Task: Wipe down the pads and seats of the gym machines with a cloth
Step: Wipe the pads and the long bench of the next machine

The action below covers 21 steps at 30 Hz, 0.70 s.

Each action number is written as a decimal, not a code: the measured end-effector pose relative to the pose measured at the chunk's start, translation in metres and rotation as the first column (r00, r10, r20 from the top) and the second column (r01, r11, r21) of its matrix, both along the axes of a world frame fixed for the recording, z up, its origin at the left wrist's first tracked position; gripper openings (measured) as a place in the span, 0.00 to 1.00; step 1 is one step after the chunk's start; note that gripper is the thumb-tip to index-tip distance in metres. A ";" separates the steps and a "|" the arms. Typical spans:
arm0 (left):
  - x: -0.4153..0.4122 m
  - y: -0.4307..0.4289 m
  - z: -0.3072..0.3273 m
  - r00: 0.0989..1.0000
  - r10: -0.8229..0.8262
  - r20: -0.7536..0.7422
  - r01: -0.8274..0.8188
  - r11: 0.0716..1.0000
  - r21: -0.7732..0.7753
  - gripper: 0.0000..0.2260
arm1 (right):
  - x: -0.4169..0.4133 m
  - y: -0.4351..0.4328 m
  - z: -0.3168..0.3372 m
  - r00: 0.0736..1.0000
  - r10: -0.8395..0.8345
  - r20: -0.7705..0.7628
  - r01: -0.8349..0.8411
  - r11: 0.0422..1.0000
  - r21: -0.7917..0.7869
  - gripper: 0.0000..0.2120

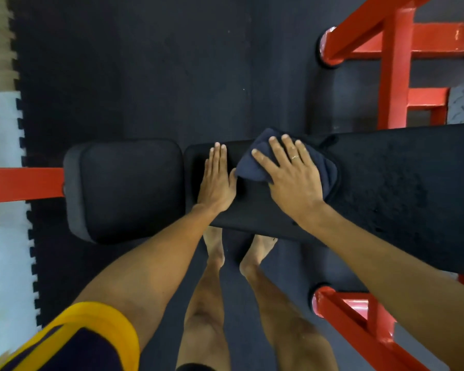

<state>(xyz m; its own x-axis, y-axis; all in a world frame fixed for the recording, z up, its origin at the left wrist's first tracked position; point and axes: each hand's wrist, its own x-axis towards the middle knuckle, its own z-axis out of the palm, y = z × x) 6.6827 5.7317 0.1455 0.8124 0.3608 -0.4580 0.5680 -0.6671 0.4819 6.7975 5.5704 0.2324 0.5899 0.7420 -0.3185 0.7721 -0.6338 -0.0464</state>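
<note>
Pressing flat on the dark cloth (255, 167), the right hand (292, 178) spreads its fingers to keep it against the long back pad (386, 188), while the left hand (217, 183), fingers together, rests beside it, likely as a brace; seat pad (126, 188) and red frame (394, 62) flank them.

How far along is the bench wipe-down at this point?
Done: nothing for certain, though the long pad looks smoother near its left end. In hand: the right hand presses the cloth flat on that end, with the left hand flat beside it. Left: the pad's speckled right stretch, and probably the seat.
</note>
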 end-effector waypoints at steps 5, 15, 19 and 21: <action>-0.004 -0.009 -0.016 0.992 0.092 0.092 -0.095 0.995 0.037 0.29 | 0.003 0.057 -0.011 0.984 -0.176 -0.034 0.174 0.984 -0.033 0.34; -0.009 -0.013 -0.038 0.959 0.104 0.264 -0.123 0.991 0.053 0.28 | -0.045 -0.044 -0.003 0.985 0.165 0.040 -0.167 0.984 0.058 0.37; -0.003 -0.011 -0.039 0.965 0.096 0.243 -0.115 0.991 0.064 0.28 | -0.038 -0.005 -0.009 0.997 0.060 0.058 -0.063 0.997 0.048 0.34; -0.005 -0.013 -0.039 0.965 0.089 0.248 -0.109 0.992 0.066 0.28 | -0.058 -0.015 -0.013 0.986 0.166 0.019 -0.166 0.986 0.017 0.35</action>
<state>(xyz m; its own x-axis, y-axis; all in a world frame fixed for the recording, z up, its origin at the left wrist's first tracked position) 6.6778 5.7184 0.1065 0.8546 0.4717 -0.2172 0.5044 -0.6546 0.5631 6.7392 5.5556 0.2192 0.4635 0.8357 -0.2945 0.8673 -0.4960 -0.0424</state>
